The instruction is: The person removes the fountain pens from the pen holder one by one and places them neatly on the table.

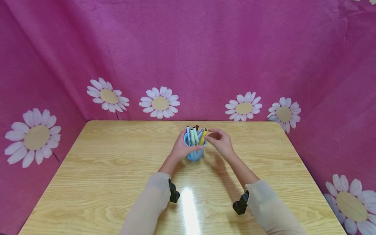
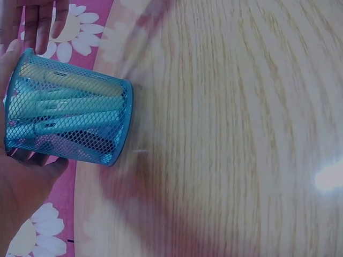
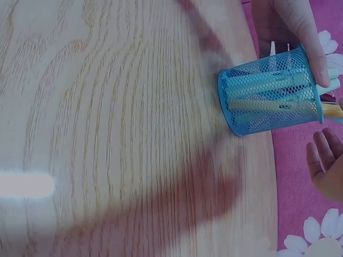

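Observation:
A blue wire-mesh pen cup (image 1: 195, 156) stands on the table, holding several markers. My left hand (image 1: 181, 146) grips the cup from its left side, thumb across the front near the rim. Inside are light green markers (image 1: 192, 134), a light blue marker (image 1: 188, 133), a dark red one (image 1: 197, 128) and a yellow marker (image 1: 203, 135) at the right edge. My right hand (image 1: 221, 142) pinches the yellow marker's upper end between thumb and forefinger. In the right wrist view its other fingers (image 3: 322, 151) curve loosely below the cup's mouth.
The cup is on a wood-grain table (image 1: 123, 163), towards its far edge. Behind and beside the table hangs a magenta cloth (image 1: 202, 58) with white daisies. A black wrist camera (image 1: 174, 192) sits on the left sleeve, another camera (image 1: 241, 203) on the right.

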`<state>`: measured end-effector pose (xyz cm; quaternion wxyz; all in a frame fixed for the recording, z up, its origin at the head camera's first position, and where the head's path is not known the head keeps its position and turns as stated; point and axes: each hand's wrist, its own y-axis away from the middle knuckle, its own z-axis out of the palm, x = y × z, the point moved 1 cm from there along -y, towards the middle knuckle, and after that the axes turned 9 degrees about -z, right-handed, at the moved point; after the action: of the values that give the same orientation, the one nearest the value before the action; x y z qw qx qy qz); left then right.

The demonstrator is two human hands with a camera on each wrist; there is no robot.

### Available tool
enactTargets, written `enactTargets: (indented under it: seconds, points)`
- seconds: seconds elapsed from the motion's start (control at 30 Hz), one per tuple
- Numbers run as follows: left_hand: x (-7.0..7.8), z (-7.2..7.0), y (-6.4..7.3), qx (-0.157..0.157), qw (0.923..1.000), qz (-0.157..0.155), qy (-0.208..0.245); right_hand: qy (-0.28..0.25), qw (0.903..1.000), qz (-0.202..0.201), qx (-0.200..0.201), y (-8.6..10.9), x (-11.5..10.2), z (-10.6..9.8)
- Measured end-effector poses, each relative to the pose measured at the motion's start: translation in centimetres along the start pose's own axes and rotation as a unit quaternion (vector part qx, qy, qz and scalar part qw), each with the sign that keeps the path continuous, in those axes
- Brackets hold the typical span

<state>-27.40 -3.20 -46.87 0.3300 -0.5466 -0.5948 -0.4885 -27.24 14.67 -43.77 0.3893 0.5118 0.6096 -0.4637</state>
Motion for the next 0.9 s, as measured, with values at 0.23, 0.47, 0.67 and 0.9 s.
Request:
enactTargets:
  seconds: [0.23, 0.47, 0.67, 0.9]
  points:
    - [-0.2, 0.0, 0.0, -0.004, 0.9999, 0.002, 0.013, -0.008, 0.9999, -0.003, 0.007, -0.4, 0.6, 0.9]
    - [-0.3, 0.1, -0.3, -0.006, 0.9999, 0.007, 0.01, 0.002, 0.9997, -0.009, 0.024, -0.6, 0.9, 1.2]
    - [-0.5, 0.2, -0.5, -0.006, 0.9999, 0.004, 0.008, 0.008, 0.9998, 0.0, 0.019, -0.5, 0.9, 1.2]
    - [-0.7, 0.6, -0.5, -0.006, 0.9998, 0.007, 0.015, 0.018, 0.9994, 0.029, 0.0, -0.3, 1.2, 1.3]
